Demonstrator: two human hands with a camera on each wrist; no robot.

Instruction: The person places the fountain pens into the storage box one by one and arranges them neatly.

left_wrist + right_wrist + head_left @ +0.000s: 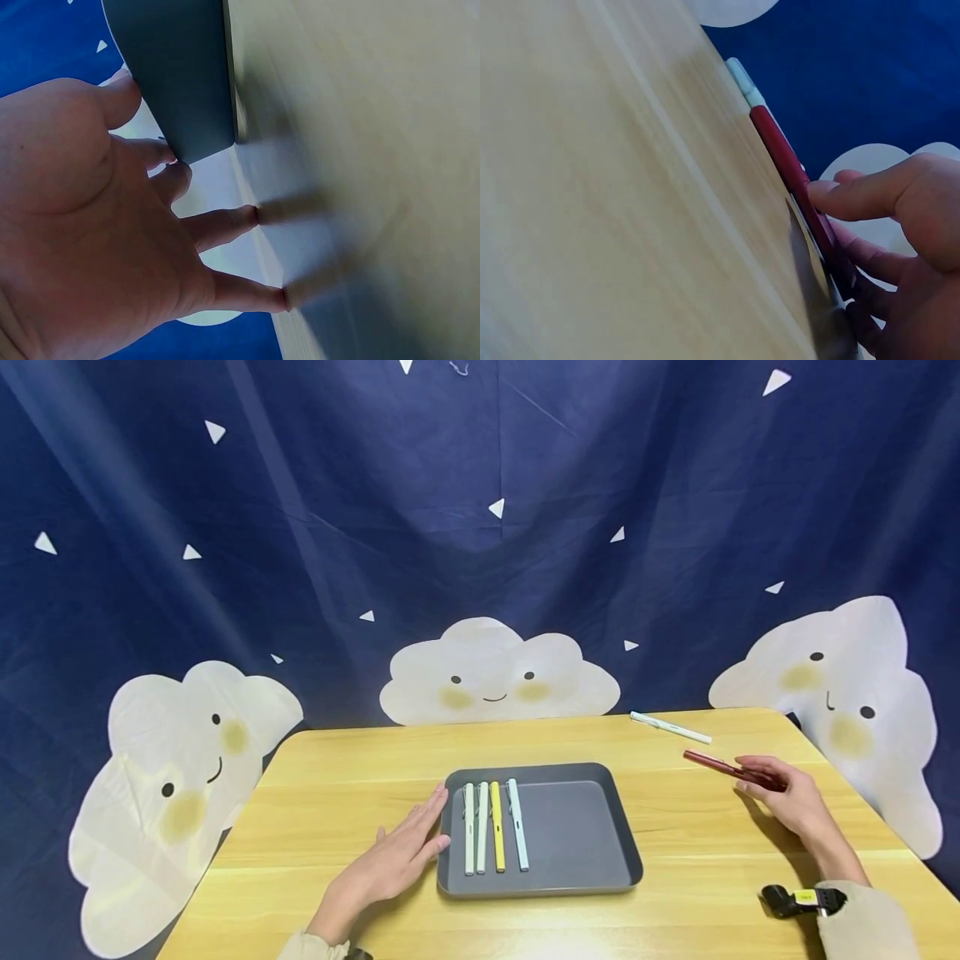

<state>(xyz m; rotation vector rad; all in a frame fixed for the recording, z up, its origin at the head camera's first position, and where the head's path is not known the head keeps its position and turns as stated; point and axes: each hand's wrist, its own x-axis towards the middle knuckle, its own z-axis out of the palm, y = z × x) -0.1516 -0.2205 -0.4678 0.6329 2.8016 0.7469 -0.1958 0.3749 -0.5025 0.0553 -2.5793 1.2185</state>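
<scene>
A dark grey tray (577, 835) lies on the table with pens side by side in its left half: two pale green pens (482, 831), a yellow pen (497, 835) and a light blue pen (517, 827). Against the tray's left wall rests my left hand (397, 860), its fingers nearly straight; the left wrist view shows thumb and fingertips at the tray's side (180, 75). To the right of the tray, my right hand (787, 797) pinches a dark red pen (712, 763) between thumb and fingers, low over the table. Its far end points left.
Beyond the red pen, a whitish pen (671, 727) lies near the table's back edge. The wooden table (337, 777) ends at a dark blue curtain (450, 527) with clouds on it. A black strap with a small device (802, 900) sits at the right wrist.
</scene>
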